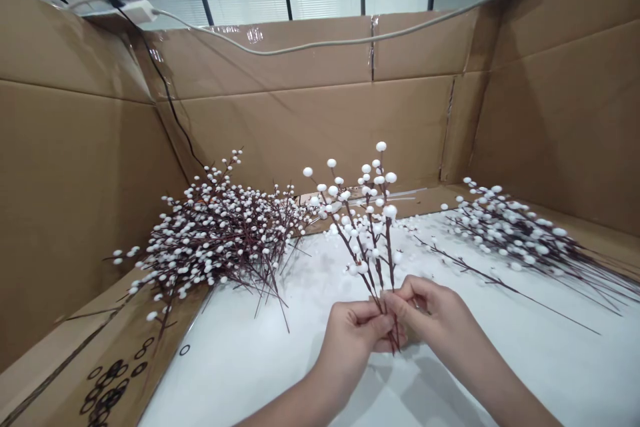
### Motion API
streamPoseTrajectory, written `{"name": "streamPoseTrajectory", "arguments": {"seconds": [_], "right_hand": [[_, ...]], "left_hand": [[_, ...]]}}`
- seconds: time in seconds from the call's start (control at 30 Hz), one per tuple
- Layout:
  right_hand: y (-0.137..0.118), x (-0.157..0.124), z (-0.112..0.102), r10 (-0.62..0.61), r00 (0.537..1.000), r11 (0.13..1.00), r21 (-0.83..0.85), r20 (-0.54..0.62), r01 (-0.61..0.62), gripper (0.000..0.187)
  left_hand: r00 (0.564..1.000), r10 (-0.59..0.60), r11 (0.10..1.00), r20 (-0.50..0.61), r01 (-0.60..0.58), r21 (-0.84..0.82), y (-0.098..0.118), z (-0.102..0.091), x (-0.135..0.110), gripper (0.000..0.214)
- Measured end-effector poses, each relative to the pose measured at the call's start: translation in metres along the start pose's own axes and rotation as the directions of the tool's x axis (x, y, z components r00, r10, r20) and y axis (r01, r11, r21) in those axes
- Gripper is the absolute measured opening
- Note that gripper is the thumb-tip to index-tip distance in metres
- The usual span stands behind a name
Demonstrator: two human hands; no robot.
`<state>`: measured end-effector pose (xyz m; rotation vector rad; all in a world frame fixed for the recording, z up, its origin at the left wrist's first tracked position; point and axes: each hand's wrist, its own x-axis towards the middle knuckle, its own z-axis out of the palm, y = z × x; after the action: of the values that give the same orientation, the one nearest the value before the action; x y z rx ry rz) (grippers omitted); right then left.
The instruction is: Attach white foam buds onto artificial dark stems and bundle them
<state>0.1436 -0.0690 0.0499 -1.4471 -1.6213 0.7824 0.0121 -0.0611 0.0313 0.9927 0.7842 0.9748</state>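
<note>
Several artificial berry stems [369, 240], dark brown with white berries, stand upright in a small bunch in front of me. My left hand [356, 333] is closed around their lower ends, thumb pressed on the stems. From the right, my right hand [425, 307] pinches the same stems just above, its thumb and fingertips touching them. The fingers hide part of the stems where the two hands meet. The stem ends poke out below my left fingers.
A large heap of berry stems [215, 233] lies at the left, a smaller pile [510, 227] at the right. One single stem [480, 273] lies on the white table [260, 373]. Black rings [107, 387] lie on cardboard at lower left. Cardboard walls [300, 107] surround the table.
</note>
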Motion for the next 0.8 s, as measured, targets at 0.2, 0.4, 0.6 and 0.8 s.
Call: {"name": "streamPoseTrajectory", "arguments": {"seconds": [0.2, 0.4, 0.6, 0.8], "right_hand": [[-0.0054, -0.003, -0.0019, -0.083, 0.997, 0.957, -0.278, 0.0, 0.08, 0.024], [-0.0058, -0.0056, -0.0031, -0.242, 0.97, 0.878, -0.427, -0.008, 0.215, 0.017], [-0.0082, -0.006, -0.0052, -0.251, 0.967, 0.878, -0.411, 0.047, 0.248, 0.019], [-0.0103, -0.0046, -0.0073, -0.253, 0.964, 0.91, -0.318, 0.081, 0.266, 0.022]], "left_hand": [[1.0, 0.002, 1.0, 0.031, -0.002, 0.007, -0.0032, -0.0014, 0.0008, 0.029], [0.998, 0.025, 0.999, 0.059, -0.027, 0.019, -0.0026, -0.0037, 0.0012, 0.026], [0.997, 0.021, 1.0, 0.078, -0.022, 0.02, -0.0004, -0.0023, -0.0003, 0.025], [0.997, 0.0, 0.999, 0.074, -0.003, 0.04, 0.0044, -0.0004, -0.0011, 0.024]]}}
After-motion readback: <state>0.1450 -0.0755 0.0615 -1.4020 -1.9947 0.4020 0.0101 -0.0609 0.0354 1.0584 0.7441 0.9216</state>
